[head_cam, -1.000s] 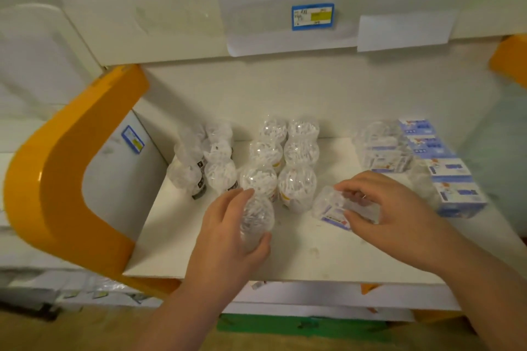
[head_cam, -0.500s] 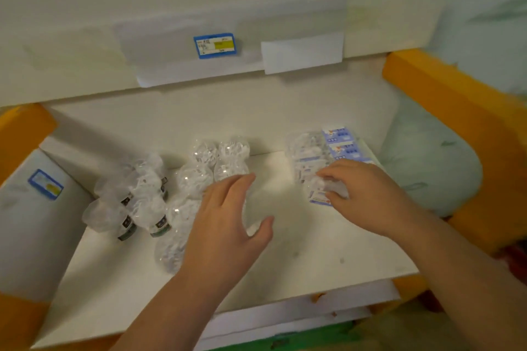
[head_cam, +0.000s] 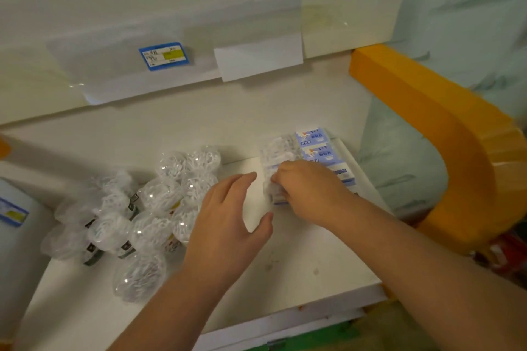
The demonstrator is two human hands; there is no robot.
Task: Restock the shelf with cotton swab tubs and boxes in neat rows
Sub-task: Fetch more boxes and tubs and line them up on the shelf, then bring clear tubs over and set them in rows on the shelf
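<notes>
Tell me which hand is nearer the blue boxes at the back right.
Right. The right hand lies against the blue boxes, its fingers on the clear packs beside them; the left hand hovers open over bare shelf, further left.

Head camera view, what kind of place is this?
Probably a shop aisle: a white shelf with a blue price tag on the edge above, rows of clear cotton swab tubs, and boxes that the right hand is lining up.
</notes>
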